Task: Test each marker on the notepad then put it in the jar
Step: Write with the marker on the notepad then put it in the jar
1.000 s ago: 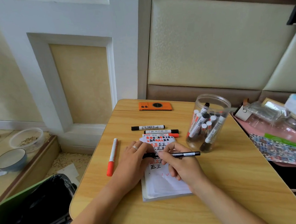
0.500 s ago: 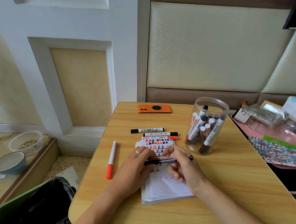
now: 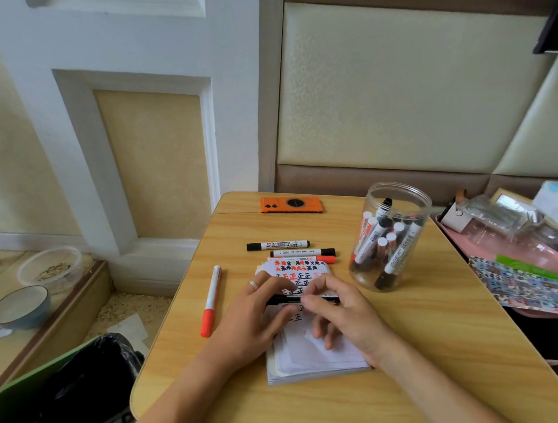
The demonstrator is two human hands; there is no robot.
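Held level above the notepad (image 3: 314,352), near the middle of the counter (image 3: 423,351): a slim black marker (image 3: 299,299), dark along its whole visible length, glossy, lying crosswise with one end toward the left edge and the other toward the jar (image 3: 390,234). Gripped at its left end by the left hand (image 3: 250,312), fingers (image 3: 280,285) curled over the barrel, a ring on one of them. Pinched at the middle and right by the right hand (image 3: 343,311), thumb and forefinger closed on the barrel, the other fingers (image 3: 321,332) bent down onto the page. Cannot tell whether the cap is on or partly off, hidden under the fingertips.

Notepad: white, thick, its far half covered in red and black test strokes, its near half blank, lying close to the near edge.

Just beyond the notepad, toward the far edge: a white marker with red cap (image 3: 310,259) touching the pad's top, then a white marker with black cap (image 3: 302,253), then another black-capped marker (image 3: 277,245), all lying crosswise. Near the left edge: a long white marker with red cap (image 3: 211,301), lying lengthwise, cap toward the near edge.

Toward the right edge: clear round jar, open on top, upright, loaded with several white-barrelled markers, leaning, black and white ends up.

At the far edge: an orange phone (image 3: 290,205), lying flat.
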